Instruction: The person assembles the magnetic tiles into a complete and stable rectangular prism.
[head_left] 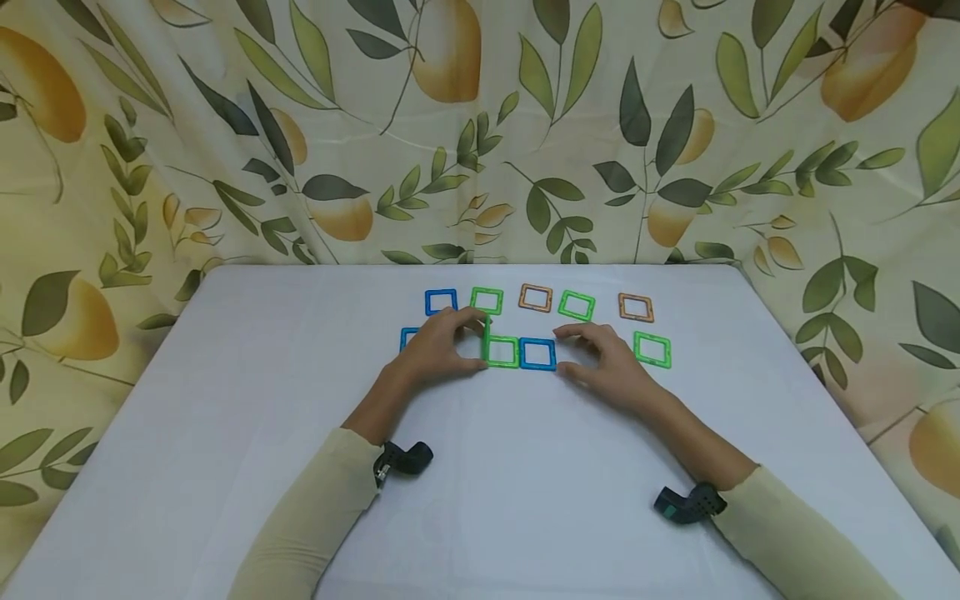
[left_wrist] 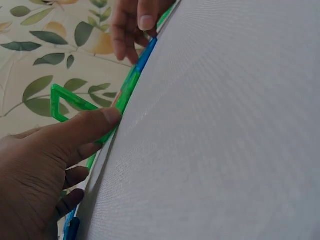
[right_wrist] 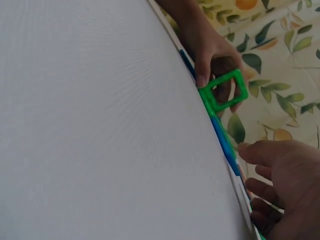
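In the head view my left hand point(head_left: 442, 346) grips an upright green square magnetic tile point(head_left: 487, 342) between thumb and fingers. The same tile point(left_wrist: 75, 100) rises from the table in the left wrist view. Its base meets the left side of a flat green square tile point(head_left: 503, 352), and a flat blue square tile point(head_left: 537, 354) adjoins that one on the right. My right hand point(head_left: 603, 362) is at the blue tile's right edge, thumb and forefinger spread near its corners. In the right wrist view, that hand's thumb tip is close to the blue tile point(right_wrist: 226, 145).
Behind the hands lie a blue tile point(head_left: 441, 302), a green tile point(head_left: 487, 300), an orange tile point(head_left: 536, 297), another green tile point(head_left: 577, 305) and another orange tile point(head_left: 636, 307). A green tile point(head_left: 652, 349) lies right of my right hand. My left hand partly covers another blue tile point(head_left: 407, 337).
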